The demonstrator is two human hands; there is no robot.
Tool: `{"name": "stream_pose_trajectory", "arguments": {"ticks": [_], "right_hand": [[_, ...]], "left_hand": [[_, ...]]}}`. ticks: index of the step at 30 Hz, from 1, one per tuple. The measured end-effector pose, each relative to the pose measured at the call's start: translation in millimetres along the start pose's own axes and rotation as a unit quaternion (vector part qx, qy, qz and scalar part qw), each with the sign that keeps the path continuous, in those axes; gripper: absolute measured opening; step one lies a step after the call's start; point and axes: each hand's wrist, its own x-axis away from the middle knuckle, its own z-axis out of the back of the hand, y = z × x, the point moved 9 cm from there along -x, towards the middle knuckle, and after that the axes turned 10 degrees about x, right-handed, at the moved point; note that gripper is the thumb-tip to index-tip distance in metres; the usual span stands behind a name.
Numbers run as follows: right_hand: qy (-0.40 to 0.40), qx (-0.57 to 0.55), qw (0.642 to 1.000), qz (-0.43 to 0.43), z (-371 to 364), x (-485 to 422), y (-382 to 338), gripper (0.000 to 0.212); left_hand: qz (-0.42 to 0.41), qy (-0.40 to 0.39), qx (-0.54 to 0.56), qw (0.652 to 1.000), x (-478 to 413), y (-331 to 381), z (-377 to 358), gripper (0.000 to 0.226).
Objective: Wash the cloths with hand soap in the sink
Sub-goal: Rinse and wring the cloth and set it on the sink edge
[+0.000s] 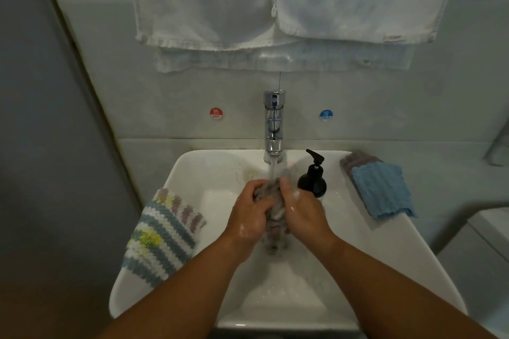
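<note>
A wet grey cloth (274,217) is bunched between both my hands over the white sink (192,170). My left hand (249,213) grips its left side, and my right hand (301,210) grips its right side; both carry soap suds. Water runs from the chrome tap (273,124) onto the top of the cloth. The black soap pump bottle (312,177) stands on the sink rim just right of my right hand. The cloth's lower end hangs into the basin.
A striped knitted cloth (162,234) lies over the sink's left rim. On the right rim a blue cloth (381,190) lies over a darker cloth (358,161). White towels (275,3) hang on the wall above. Red HOT and blue COLD stickers flank the tap.
</note>
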Motion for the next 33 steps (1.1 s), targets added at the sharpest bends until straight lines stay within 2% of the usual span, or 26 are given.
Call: {"name": "stream_pose_trajectory", "arguments": {"ticks": [2,4,7,11,13,16,18,20,23,25,27,28,30,33], "right_hand": [[0.003,0.015,1.0,-0.007,0,-1,1,0.056],[0.006,-0.028,0.999,0.045,-3,-4,-7,0.041],[-0.027,-0.104,0.992,0.065,-8,-3,-12,0.014],[-0.082,-0.167,0.977,0.1,-18,3,-19,0.026],[-0.081,-0.156,0.978,0.116,-21,5,-23,0.022],[-0.033,-0.086,0.985,0.145,-22,3,-26,0.015],[-0.003,-0.033,0.988,0.15,-22,0,-27,0.008],[0.026,0.018,0.989,0.145,-19,-1,-28,0.012],[0.05,0.137,0.974,0.176,-20,1,-38,0.025],[0.051,0.11,0.984,0.128,-18,-2,-32,0.039],[0.034,0.05,0.994,0.085,-17,-6,-26,0.045],[0.026,0.034,0.996,0.085,-18,-7,-27,0.042],[0.016,-0.007,0.997,0.077,-16,-8,-27,0.03],[-0.01,-0.161,0.987,0.017,-17,-9,-17,0.011]], "left_hand": [[-0.02,0.006,-0.004,1.0,1,5,1,0.03],[-0.023,0.025,-0.003,0.999,0,6,5,0.036],[-0.005,0.035,0.013,0.999,-1,2,7,0.029],[-0.027,0.059,-0.061,0.996,-6,-2,13,0.02],[-0.027,0.06,-0.072,0.995,-7,-2,13,0.014],[-0.003,0.068,-0.098,0.993,-12,-11,15,0.018],[-0.008,0.074,-0.171,0.982,-14,-8,16,0.01],[-0.025,0.08,-0.252,0.964,-16,-1,16,0.014],[0.0,0.096,-0.222,0.97,-12,2,17,0.046],[0.021,0.117,-0.194,0.974,-9,-1,20,0.063],[0.003,0.114,-0.2,0.973,-7,4,18,0.067],[-0.014,0.113,-0.197,0.974,-6,6,17,0.062],[-0.049,0.119,-0.164,0.978,-5,13,18,0.039],[-0.075,0.125,-0.089,0.985,-5,15,22,0.007]]}}
